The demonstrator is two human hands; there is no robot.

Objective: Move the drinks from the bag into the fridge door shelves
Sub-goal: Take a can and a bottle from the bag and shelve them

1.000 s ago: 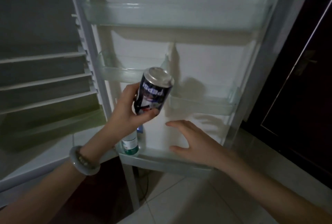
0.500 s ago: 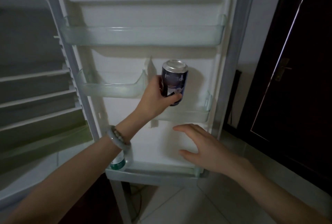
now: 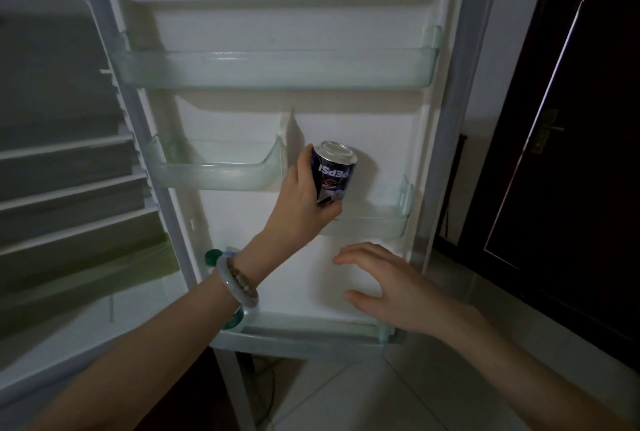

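Four clear shelves line the inside of the open fridge door (image 3: 346, 126), and we take them from the top in the single head view. The long top shelf (image 3: 277, 69) runs the full width and we see nothing in it. Below it on the left, the short middle shelf (image 3: 214, 174) looks bare too. Lower on the right sits a small right shelf (image 3: 377, 223); our left hand (image 3: 298, 202) is clamped around a dark blue Pepsi can (image 3: 334, 174), held upside down so the lettering reads inverted, tilted slightly, with its lower end right at the rim of that small shelf. We cannot tell whether the can already touches the shelf floor. The bottom shelf (image 3: 311, 328) holds a bottle with a green cap (image 3: 213, 257) at its left end, mostly hidden behind our left wrist and its pale bangle (image 3: 239, 287). Our right hand (image 3: 391, 287) is spread with fingers apart, gripping nothing, hovering in front of the lower door panel, below the can. To the left we see the fridge interior (image 3: 69, 188) with its pale shelves.
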